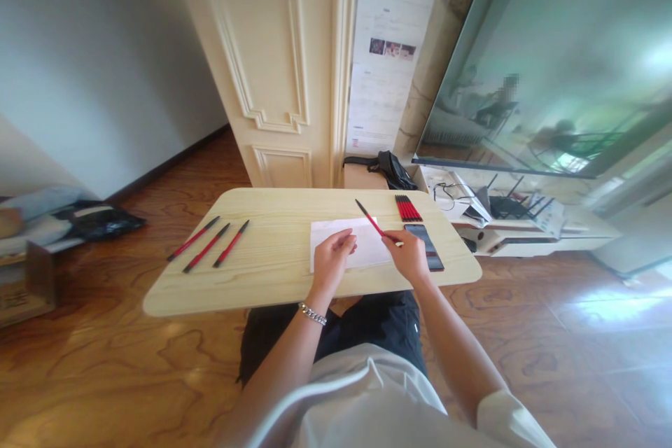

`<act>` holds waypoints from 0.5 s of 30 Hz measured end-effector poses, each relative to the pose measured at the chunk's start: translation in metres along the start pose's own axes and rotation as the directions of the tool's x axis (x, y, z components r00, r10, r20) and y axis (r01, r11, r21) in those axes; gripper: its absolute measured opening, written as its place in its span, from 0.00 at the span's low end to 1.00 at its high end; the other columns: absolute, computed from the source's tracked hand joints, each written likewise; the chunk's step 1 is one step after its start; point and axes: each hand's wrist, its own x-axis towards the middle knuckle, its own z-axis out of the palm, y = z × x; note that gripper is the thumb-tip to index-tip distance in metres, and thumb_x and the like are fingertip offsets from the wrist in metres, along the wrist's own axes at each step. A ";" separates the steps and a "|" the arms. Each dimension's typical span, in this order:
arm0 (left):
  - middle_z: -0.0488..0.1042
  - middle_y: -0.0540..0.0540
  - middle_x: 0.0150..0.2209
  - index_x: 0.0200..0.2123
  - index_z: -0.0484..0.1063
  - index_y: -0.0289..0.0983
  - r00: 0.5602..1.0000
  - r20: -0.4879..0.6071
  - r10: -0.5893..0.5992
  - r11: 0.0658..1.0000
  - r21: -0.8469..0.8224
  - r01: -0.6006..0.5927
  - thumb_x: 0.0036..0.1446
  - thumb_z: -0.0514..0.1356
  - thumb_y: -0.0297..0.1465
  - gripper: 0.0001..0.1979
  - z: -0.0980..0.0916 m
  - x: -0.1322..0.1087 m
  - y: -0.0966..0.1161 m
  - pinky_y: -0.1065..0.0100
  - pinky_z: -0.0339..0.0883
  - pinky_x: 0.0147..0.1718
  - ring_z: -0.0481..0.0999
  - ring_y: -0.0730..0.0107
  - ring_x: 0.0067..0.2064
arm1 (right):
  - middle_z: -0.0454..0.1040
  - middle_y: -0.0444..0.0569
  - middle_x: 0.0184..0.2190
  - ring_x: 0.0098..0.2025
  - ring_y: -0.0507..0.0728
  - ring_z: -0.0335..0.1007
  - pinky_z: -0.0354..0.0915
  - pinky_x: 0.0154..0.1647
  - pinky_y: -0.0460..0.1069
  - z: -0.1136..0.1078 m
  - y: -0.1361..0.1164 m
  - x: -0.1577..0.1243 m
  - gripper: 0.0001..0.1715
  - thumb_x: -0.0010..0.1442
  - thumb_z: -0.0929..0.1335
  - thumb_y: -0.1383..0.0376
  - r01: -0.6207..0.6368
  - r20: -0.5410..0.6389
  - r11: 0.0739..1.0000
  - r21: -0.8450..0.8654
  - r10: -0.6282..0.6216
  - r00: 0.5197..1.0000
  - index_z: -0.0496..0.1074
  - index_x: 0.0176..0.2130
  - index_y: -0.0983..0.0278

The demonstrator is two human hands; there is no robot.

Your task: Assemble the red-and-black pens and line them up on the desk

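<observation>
Sitting at a pale, smooth-grained wooden table (pixel 252 294) with rounded corners, a person worked over a flat white rectangular sheet of paper (pixel 367 246). The right hand (pixel 407 255) rested on the sheet's right edge, its grip clamped on a slim red pencil (pixel 370 218) with a dark tip, which slanted up and away over the sheet. The left hand (pixel 332 255) lay on the sheet's near middle with fingers curled; whether its grip pinched the paper could not be told. A metal link bracelet (pixel 312 314) circled that wrist. Well left of the sheet lay three loose pencils (pixel 206 246), side by side. Just right of the sheet sat a glossy dark phone (pixel 431 252), and beyond it a neat row of red pencils (pixel 407 208).
</observation>
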 end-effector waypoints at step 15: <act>0.80 0.45 0.39 0.40 0.77 0.40 0.948 0.116 0.296 0.811 0.494 -0.313 0.59 0.60 0.36 0.10 -0.033 -0.029 -0.017 0.65 0.75 0.40 0.80 0.66 0.39 | 0.76 0.61 0.46 0.49 0.64 0.71 0.66 0.48 0.56 0.035 0.054 0.101 0.17 0.60 0.64 0.64 -0.273 0.077 0.772 -0.574 0.383 0.921 0.77 0.46 0.65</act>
